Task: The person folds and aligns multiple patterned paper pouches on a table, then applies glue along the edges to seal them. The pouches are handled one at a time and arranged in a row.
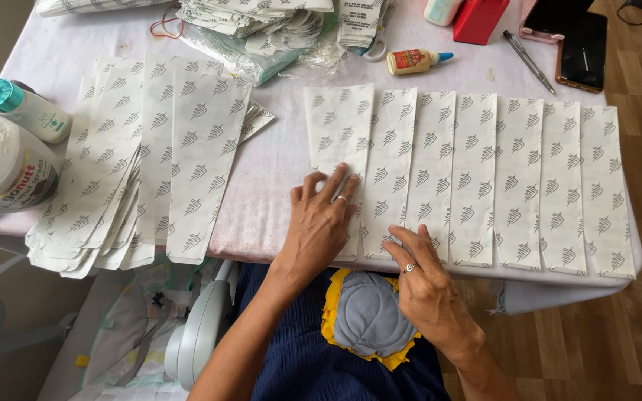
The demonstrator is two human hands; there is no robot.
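Both forearms reach up from the near edge, palms down. Left hand (pixel 321 223): fingers spread flat, pressing the leftmost printed paper strip (pixel 338 141) in the row of strips (pixel 518 178) on the white table (pixel 276 171). Right hand (pixel 425 278): open, fingertips on the next strip's (pixel 389 163) near end. Stack of strips (pixel 150 163) lies far left.

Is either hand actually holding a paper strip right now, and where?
Nothing is gripped. The left hand presses flat on the leftmost strip of the row, mid-length; the right hand rests its fingers on the next strip's lower end.
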